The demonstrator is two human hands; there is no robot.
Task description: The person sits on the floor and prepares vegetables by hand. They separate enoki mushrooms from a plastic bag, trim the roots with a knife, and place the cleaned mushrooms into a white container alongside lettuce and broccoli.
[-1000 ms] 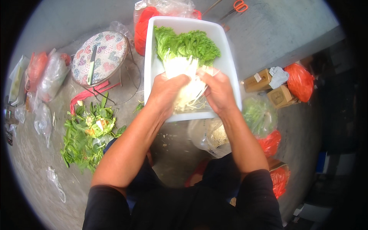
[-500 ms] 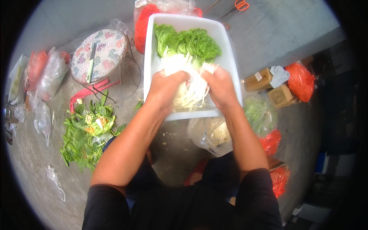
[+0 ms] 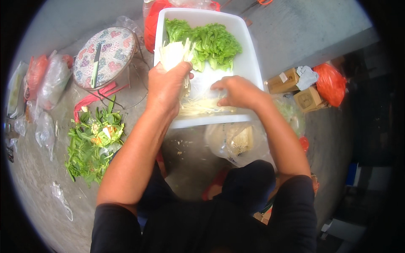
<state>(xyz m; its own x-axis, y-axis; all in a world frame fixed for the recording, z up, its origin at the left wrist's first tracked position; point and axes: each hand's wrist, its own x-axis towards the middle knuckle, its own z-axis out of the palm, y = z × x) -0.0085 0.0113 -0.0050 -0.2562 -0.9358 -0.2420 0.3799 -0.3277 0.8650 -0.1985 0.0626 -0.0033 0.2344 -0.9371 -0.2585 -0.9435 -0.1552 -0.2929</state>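
My left hand [image 3: 166,86] is closed round a bunch of white enoki mushrooms [image 3: 172,55] over the left side of a white plastic tub [image 3: 250,50]. My right hand [image 3: 242,91] hovers above the tub's near right part, thumb and fingers apart, with nothing visible between them. Below both hands, loose enoki strands [image 3: 201,107] lie along the tub's near end. Leafy green lettuce [image 3: 217,44] fills the far end of the tub. A clear plastic bag [image 3: 223,149] with more enoki [image 3: 242,141] sits just below the tub, by my knees.
A round heart-patterned stool [image 3: 110,55] at the left carries a knife [image 3: 95,66] with a pale green handle. Green trimmings [image 3: 90,145] lie on the floor before it. Cardboard boxes [image 3: 283,82] and a red bag [image 3: 330,84] stand at the right, plastic bags [image 3: 55,82] far left.
My hands have moved apart: the left went up and left with the enoki bunch, while the right let go and opened. Loose strands now lie in the tub's near end.
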